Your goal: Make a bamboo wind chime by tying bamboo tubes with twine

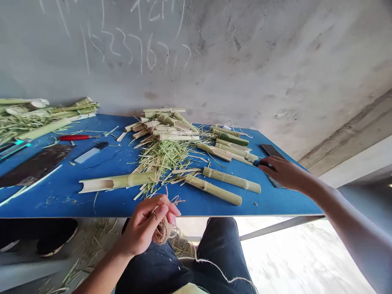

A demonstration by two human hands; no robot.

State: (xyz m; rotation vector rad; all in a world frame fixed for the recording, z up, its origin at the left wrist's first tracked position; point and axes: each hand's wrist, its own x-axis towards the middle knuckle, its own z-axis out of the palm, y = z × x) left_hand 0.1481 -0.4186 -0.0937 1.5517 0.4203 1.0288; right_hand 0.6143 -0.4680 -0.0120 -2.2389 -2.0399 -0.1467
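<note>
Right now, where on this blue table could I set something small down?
The blue tabletop looks bare at its front right corner, right of the front pair of pale-green bamboo tubes. It's mostly bare between the black-handled, flat grey tool and the part-cut, pale bamboo tube. The middle is crowded with split bamboo pieces and thin green shavings.

Twine ball [161, 233] in left grip [147, 222], right grip [281, 171] near bamboo [232, 180] on blue table [281, 204]

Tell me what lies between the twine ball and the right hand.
In the head view, two bamboo pieces lie on the blue table between the twine ball in the left hand and the right hand.
</note>
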